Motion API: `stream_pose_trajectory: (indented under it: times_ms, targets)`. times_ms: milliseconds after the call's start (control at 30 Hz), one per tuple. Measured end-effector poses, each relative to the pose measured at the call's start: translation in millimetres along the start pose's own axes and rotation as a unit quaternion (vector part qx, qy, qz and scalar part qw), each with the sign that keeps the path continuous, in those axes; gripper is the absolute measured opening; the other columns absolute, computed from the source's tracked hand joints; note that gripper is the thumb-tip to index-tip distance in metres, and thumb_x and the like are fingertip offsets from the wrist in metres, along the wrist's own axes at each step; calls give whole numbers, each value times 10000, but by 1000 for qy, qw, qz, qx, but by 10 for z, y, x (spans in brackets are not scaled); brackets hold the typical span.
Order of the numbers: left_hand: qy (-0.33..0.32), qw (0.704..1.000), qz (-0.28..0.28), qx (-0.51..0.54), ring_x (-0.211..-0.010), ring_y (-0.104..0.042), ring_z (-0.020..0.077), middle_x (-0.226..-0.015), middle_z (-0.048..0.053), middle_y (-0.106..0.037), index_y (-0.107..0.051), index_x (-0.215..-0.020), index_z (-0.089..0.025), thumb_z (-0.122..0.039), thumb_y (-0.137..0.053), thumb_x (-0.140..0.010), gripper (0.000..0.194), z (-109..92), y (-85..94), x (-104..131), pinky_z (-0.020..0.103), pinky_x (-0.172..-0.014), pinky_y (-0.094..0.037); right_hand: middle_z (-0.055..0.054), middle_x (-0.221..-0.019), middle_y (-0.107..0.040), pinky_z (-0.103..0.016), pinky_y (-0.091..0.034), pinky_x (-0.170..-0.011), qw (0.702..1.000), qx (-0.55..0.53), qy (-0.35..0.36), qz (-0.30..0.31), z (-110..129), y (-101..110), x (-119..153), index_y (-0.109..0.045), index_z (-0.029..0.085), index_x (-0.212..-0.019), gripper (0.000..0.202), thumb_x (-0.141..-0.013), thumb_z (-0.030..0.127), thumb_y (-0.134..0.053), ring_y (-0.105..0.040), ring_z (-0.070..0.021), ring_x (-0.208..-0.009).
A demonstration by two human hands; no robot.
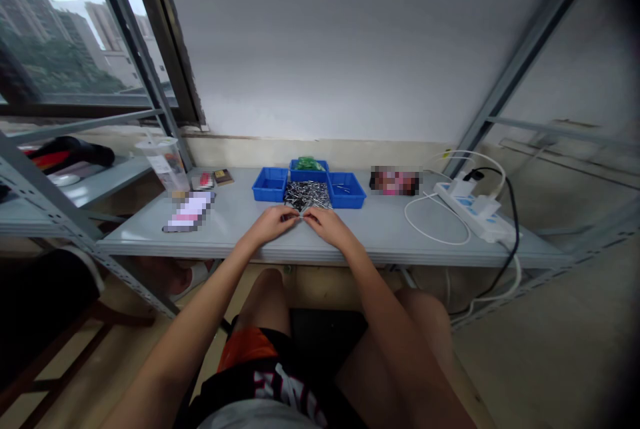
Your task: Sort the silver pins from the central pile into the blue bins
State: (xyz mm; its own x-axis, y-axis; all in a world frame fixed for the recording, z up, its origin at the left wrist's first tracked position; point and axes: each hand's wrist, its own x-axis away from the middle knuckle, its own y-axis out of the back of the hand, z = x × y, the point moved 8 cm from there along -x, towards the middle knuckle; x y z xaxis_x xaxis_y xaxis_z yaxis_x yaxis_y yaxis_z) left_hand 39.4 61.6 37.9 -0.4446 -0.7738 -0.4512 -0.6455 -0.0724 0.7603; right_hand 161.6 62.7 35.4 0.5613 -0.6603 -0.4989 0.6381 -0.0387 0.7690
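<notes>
My left hand (pixel 276 222) and my right hand (pixel 326 222) meet fingertip to fingertip over the front part of the table. Both are closed in a pinch; whatever is between the fingers is too small to name. Just beyond them lies a heap of small, thin, shiny metal pieces (pixel 309 193), some of them dark. Around the heap stand three blue bins: a left bin (pixel 270 197), a right bin (pixel 349 200) with a few thin metal pieces in it, and a back bin (pixel 310 174) holding green packets (pixel 309 163).
A grey table (pixel 240 242) runs across, with metal posts at its ends. To the left are a phone (pixel 190 211), a lidded plastic cup (pixel 165 162) and a small box (pixel 223 177). A white power strip (pixel 475 212) with cables lies right, beside a blurred-out item (pixel 395 181).
</notes>
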Motion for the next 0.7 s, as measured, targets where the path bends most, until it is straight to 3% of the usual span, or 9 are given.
stream_pose_trajectory:
  times_ms: [367, 600, 700]
  targets:
    - [40, 997, -43, -50, -740, -597, 172, -839, 49, -690, -674, -871, -165, -327, -445, -877, 281, 69, 79, -10, 260, -693, -440, -55, -927, -660, -272, -416, -756, 993, 68, -76, -61, -131, 111, 17, -579, 203, -961, 150, -914, 215, -438, -595, -184, -857]
    - [57, 995, -73, -33, -731, -593, 167, -875, 55, -688, -659, -948, -163, -337, -495, -857, 256, 117, 112, 1, 254, -677, -439, -51, -929, -656, -265, -414, -750, 995, 56, -62, -47, -93, 94, 15, -580, 200, -962, 158, -918, 216, -430, -590, -178, -852]
    - [35, 998, -39, -20, -734, -591, 164, -863, 45, -685, -667, -915, -168, -331, -514, -845, 234, 83, 51, -5, 251, -678, -438, -49, -937, -656, -266, -412, -758, 996, 56, -58, -45, -87, 89, 9, -578, 202, -958, 154, -920, 222, -430, -589, -178, -858]
